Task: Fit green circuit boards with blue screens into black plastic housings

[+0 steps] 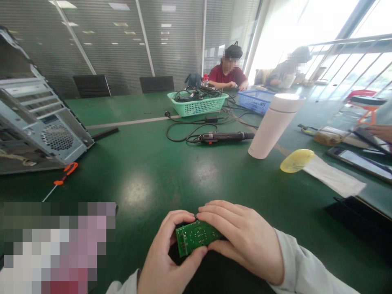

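Grip: left hand (pixel 167 255) pinching green circuit board (pixel 197 236) at its left end; right hand (pixel 249 237) closed over its right; best steadied by edges only.

There is room to reach forward from the circuit board (pixel 199 236) over the worktop (pixel 165 171), up to the electric screwdriver (pixel 226 137) lying crosswise with its looped cord (pixel 167 134). The computer case (pixel 58 130) and orange-handled screwdriver (pixel 59 182) block the left; the pale pink tumbler (pixel 272 126) obstructs the front right.
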### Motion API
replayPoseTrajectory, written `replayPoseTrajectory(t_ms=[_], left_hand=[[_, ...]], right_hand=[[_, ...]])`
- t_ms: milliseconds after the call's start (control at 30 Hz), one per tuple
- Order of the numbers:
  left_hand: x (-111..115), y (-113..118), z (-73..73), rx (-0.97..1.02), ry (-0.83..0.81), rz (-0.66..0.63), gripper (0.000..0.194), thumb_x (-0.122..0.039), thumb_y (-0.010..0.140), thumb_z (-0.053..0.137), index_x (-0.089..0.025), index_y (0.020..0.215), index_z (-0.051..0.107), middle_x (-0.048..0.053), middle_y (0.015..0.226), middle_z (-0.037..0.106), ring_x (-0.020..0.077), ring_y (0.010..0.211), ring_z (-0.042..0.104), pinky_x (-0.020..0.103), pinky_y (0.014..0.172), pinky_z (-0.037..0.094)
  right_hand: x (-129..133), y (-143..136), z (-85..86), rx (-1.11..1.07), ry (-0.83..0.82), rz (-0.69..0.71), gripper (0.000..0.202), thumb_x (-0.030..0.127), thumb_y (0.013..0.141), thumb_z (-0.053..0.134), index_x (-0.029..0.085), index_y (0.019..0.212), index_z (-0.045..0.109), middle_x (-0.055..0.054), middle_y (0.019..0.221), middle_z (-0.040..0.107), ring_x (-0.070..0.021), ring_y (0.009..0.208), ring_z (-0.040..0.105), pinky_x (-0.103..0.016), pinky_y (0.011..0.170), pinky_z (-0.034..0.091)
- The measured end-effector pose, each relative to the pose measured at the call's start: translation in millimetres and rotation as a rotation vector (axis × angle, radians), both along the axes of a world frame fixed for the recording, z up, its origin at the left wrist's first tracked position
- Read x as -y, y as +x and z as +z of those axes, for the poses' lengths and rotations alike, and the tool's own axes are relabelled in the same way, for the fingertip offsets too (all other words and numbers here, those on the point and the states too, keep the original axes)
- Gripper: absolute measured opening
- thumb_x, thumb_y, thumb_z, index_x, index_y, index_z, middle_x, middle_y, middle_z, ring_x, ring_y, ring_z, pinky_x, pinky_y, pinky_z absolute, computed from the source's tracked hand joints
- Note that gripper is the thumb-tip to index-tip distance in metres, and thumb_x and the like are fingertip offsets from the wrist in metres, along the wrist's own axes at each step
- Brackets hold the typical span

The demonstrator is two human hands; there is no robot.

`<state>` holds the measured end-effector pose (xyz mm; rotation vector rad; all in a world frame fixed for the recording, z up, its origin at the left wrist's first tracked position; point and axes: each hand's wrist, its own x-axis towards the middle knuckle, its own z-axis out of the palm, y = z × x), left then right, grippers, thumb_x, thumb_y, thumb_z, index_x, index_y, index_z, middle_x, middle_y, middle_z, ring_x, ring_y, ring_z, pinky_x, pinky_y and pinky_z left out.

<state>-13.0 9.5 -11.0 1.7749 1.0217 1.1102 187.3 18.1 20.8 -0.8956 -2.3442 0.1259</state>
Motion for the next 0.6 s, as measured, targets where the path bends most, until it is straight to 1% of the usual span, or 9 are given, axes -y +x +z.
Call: replayPoseTrajectory(t_ms=[67,167,267,333,400,433,500,533,600], left_hand=[[3,2,0.9,0.007,-0.028,0.011,0.041,-0.012,0.081,0.065,-0.038,0.11,0.055,-0.006,0.109,0.06,0.014,0.106,0.06,0.021,0.093,0.051],[10,7,3.3,0.065,-0.075,0.092,0.046,-0.017,0.083,0.063,-0.041,0.12,0.051,-0.005,0.12,0.056,0.0156,0.115,0.055,0.024,0.096,0.049],[14,9,4.4,0.123,-0.091,0.178,0.059,-0.021,0.082,0.063,-0.042,0.133,0.041,-0.003,0.137,0.047,0.0189,0.126,0.046,0.028,0.099,0.047],[14,7,3.1,0.135,-0.101,0.157,0.058,-0.021,0.086,0.059,-0.043,0.136,0.039,-0.003,0.139,0.045,0.0196,0.126,0.045,0.029,0.097,0.048],[14,5,0.6,0.154,-0.12,0.124,0.051,-0.02,0.09,0.053,-0.043,0.134,0.042,-0.002,0.135,0.049,0.0192,0.122,0.048,0.029,0.094,0.048],[13,4,-0.7,0.174,-0.122,0.132,0.047,-0.019,0.091,0.052,-0.043,0.132,0.045,-0.002,0.131,0.051,0.019,0.119,0.05,0.028,0.093,0.049],[13,4,-2.8,0.221,-0.1,0.181,0.042,-0.018,0.091,0.051,-0.04,0.127,0.051,-0.001,0.125,0.055,0.0189,0.116,0.051,0.026,0.089,0.05],[12,5,-3.0,0.246,-0.084,0.212,0.041,-0.018,0.09,0.052,-0.039,0.125,0.053,-0.001,0.122,0.056,0.0188,0.115,0.051,0.025,0.087,0.05],[11,8,-0.7,0.286,-0.069,0.244,0.036,-0.017,0.089,0.054,-0.036,0.119,0.059,-0.001,0.118,0.057,0.018,0.112,0.052,0.022,0.085,0.051]], right_hand=[[1,0,-1.9,-0.033,-0.049,0.014,0.038,0.041,0.108,0.03,0.013,0.113,0.056,-0.007,0.117,0.062,-0.019,0.109,0.057,-0.031,0.093,0.048],[2,1,-7.2,-0.17,-0.202,0.009,0.033,0.045,0.104,0.045,0.016,0.115,0.055,-0.006,0.119,0.061,-0.017,0.111,0.057,-0.028,0.096,0.046],[2,1,-12.1,-0.359,-0.445,-0.1,0.033,0.043,0.097,0.058,0.02,0.12,0.054,-0.005,0.116,0.061,-0.0187,0.105,0.059,-0.03,0.089,0.047],[2,0,-13.6,-0.548,-0.681,-0.167,0.038,0.045,0.092,0.061,0.019,0.119,0.055,-0.006,0.114,0.06,-0.0199,0.104,0.057,-0.032,0.09,0.045],[0,-2,-14.1,-0.727,-0.911,-0.181,0.049,0.056,0.087,0.062,0.016,0.114,0.055,-0.009,0.113,0.059,-0.0207,0.103,0.056,-0.032,0.091,0.044],[-1,-3,-14.3,-0.797,-1.001,-0.176,0.057,0.065,0.084,0.062,0.015,0.11,0.054,-0.01,0.11,0.059,-0.0206,0.098,0.058,-0.032,0.088,0.046],[-3,-4,-14.5,-0.868,-1.142,-0.155,0.07,0.079,0.078,0.058,0.014,0.102,0.053,-0.01,0.097,0.061,-0.0184,0.081,0.06,-0.029,0.074,0.048],[-5,-4,-14.7,-0.884,-1.197,-0.146,0.073,0.083,0.076,0.055,0.013,0.098,0.052,-0.009,0.088,0.062,-0.017,0.072,0.06,-0.027,0.067,0.048],[-7,-5,-14.6,-0.93,-1.315,-0.128,0.076,0.086,0.073,0.053,0.012,0.088,0.052,-0.006,0.073,0.059,-0.0147,0.06,0.057,-0.025,0.06,0.046]])
